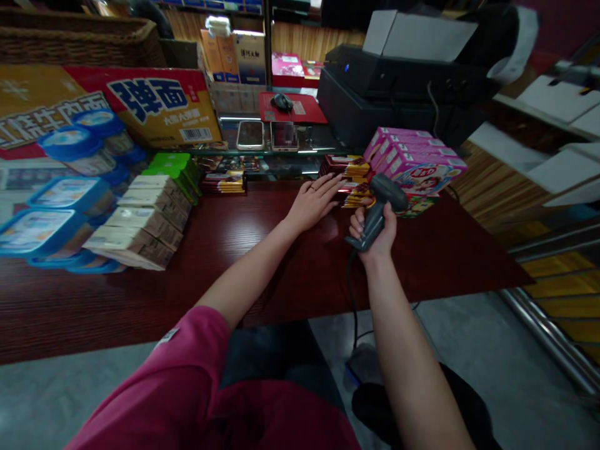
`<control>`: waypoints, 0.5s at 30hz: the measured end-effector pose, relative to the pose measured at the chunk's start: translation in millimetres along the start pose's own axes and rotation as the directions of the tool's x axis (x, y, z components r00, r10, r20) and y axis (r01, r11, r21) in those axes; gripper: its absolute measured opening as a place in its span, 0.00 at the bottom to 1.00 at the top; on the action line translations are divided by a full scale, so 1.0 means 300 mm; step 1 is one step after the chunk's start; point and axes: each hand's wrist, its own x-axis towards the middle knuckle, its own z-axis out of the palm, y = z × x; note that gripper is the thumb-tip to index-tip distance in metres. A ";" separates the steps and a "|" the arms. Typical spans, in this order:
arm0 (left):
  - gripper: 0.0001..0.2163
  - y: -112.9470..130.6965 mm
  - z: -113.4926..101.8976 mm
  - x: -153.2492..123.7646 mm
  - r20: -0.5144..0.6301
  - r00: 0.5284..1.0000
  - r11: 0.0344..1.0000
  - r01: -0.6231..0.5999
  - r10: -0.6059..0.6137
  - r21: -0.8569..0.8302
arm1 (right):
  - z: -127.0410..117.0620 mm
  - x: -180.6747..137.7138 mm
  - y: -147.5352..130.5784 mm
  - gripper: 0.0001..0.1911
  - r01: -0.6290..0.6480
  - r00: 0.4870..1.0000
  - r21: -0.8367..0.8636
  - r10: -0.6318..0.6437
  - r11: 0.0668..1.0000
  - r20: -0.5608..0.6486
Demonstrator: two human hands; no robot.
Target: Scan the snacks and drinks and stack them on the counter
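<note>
Wrapped round the handle of a dark grey barcode scanner (377, 212), my right hand (382, 236) holds it above the right part of the dark red counter. A black cable runs down from the scanner's base. My left hand (315, 199) is flat with its fingers stretched out, its fingertips at the edge of a stack of small red and yellow packets (354, 167). Whether the fingers press on the packets I cannot tell. Behind the scanner stand several pink boxes (412, 161). A smaller pile of similar packets (225, 182) lies farther left on the counter.
Blue-lidded tubs (59, 222), beige cartons (140, 228) and green packs (175, 169) crowd the left side. Two phones, one a white-edged phone (250, 135), lie on the glass shelf near a mouse (282, 102). A black machine (394, 87) stands at the back right.
</note>
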 end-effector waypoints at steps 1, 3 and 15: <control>0.25 -0.020 -0.027 -0.030 -0.006 0.999 0.999 0.046 -0.046 0.004 | 0.004 -0.003 0.003 0.22 -0.016 1.000 -0.014 0.016 1.000 0.010; 0.25 -0.086 -0.089 -0.105 -0.024 0.989 0.989 0.149 -0.149 0.020 | 0.015 -0.007 0.011 0.22 -0.055 0.998 -0.044 0.057 0.997 0.041; 0.25 -0.433 -0.341 -0.500 -0.075 0.754 0.730 0.651 -0.652 0.208 | 0.176 0.077 0.188 0.24 -0.424 0.804 -0.233 0.483 0.875 0.347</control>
